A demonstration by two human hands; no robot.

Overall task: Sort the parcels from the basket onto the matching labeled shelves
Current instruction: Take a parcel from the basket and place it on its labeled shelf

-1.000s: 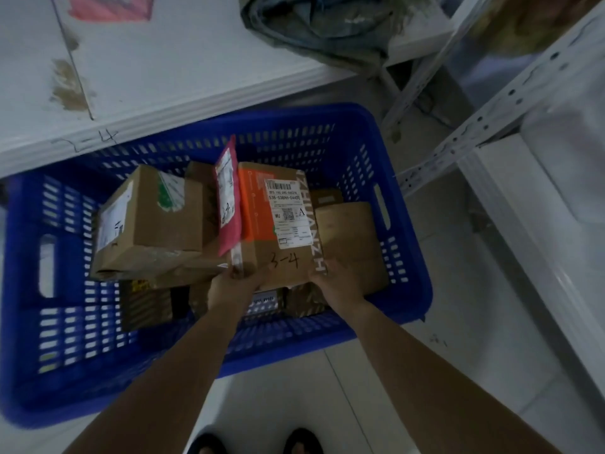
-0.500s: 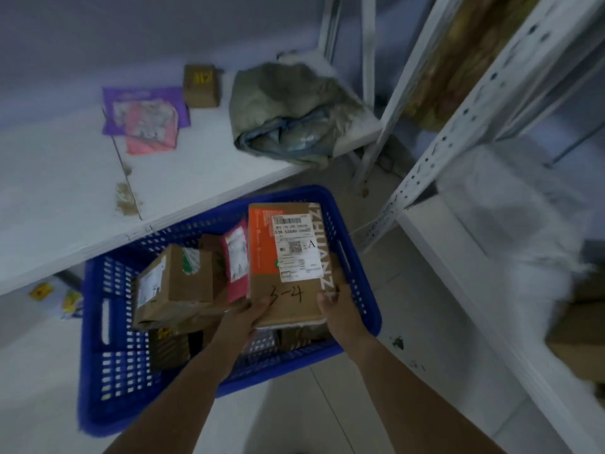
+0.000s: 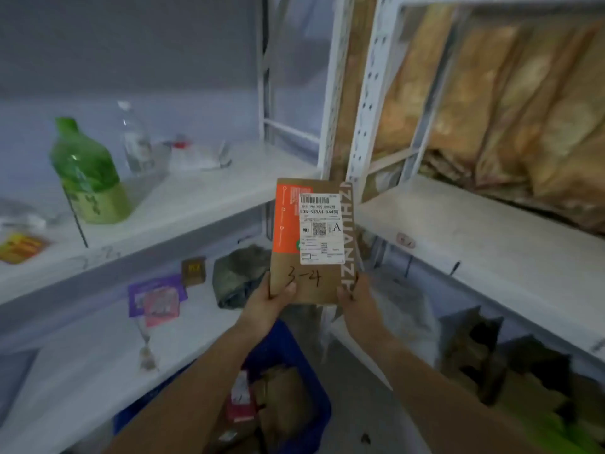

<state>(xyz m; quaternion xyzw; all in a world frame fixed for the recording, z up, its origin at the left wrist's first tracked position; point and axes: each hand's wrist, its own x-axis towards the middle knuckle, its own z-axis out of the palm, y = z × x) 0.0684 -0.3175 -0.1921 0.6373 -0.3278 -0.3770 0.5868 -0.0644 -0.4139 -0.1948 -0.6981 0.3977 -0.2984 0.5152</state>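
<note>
A flat brown cardboard parcel (image 3: pixel 311 276) with an orange panel, a white shipping label and "3-4" handwritten on it is held upright at chest height. My left hand (image 3: pixel 271 296) grips its lower left corner, thumb on the front. My right hand (image 3: pixel 355 298) grips its lower right corner. Below my arms sits the blue basket (image 3: pixel 311 381) on the floor, with several brown parcels and a red pouch inside. White metal shelves stand on the left (image 3: pixel 196 204) and on the right (image 3: pixel 474 231); the left shelf edge bears a faint handwritten mark.
A green bottle (image 3: pixel 88 172) and a clear bottle (image 3: pixel 134 139) stand on the upper left shelf. The lower left shelf holds a purple and pink pouch (image 3: pixel 157 298), a small brown box (image 3: pixel 193 270) and a grey bundle (image 3: pixel 239 276). Brown sacks (image 3: pixel 491 103) fill the upper right shelf.
Both hands lifted the "3-4" parcel out of the basket and raised it to shelf height. My view tilted up from the basket to the shelves.
</note>
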